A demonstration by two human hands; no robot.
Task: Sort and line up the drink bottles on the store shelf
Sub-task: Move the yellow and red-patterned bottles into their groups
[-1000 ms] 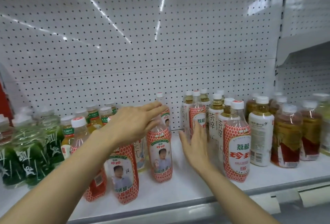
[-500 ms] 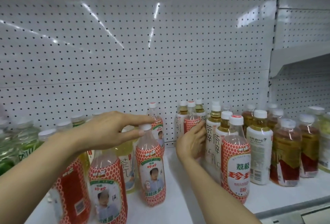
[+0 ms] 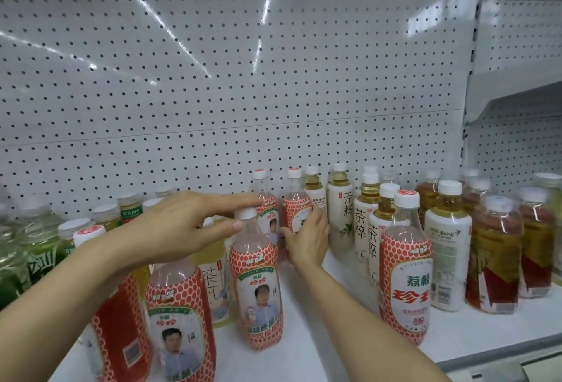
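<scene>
White shelf (image 3: 304, 348) lies bare between right hand (image 3: 307, 241) and front edge.

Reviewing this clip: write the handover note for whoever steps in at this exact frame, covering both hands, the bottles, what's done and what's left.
Left hand: thumb and fingers at the white cap of a red-honeycomb-label clear bottle mid-shelf; grip uncertain.
Right hand: wrapped around a matching red-label bottle at the back.
Done: white-label tea bottles stand in rows right of it; brown tea bottles farther right.
Left: red-label bottles remain scattered, one among the tea bottles, some mixed with yellow ones at left.
</scene>
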